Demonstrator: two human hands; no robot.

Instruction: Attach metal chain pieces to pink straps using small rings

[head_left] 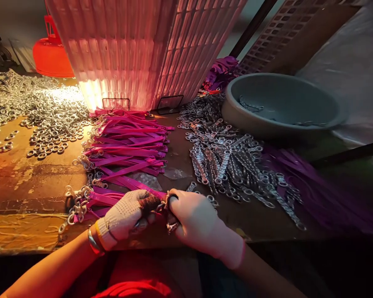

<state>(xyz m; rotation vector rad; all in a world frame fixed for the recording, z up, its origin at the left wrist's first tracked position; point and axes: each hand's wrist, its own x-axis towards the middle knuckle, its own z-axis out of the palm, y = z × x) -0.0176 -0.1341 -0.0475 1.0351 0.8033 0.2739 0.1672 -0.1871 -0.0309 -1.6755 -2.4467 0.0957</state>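
Observation:
Both of my hands wear white knit gloves and meet at the near edge of the table. My left hand point(127, 217) pinches the end of a pink strap point(133, 184) that runs back toward a pile of pink straps point(127, 142) with metal rings on their ends. My right hand point(195, 223) is closed around a small metal clip and chain piece point(170, 225), pressed against the strap end. Where the two parts join is hidden between my fingers.
A heap of metal chain pieces point(233, 165) lies right of the straps. Loose metal rings point(46, 116) cover the left of the worn table point(25, 186). A grey basin point(282, 103) stands at the right, a ribbed lit lamp shade point(136, 49) behind, purple straps point(323, 194) far right.

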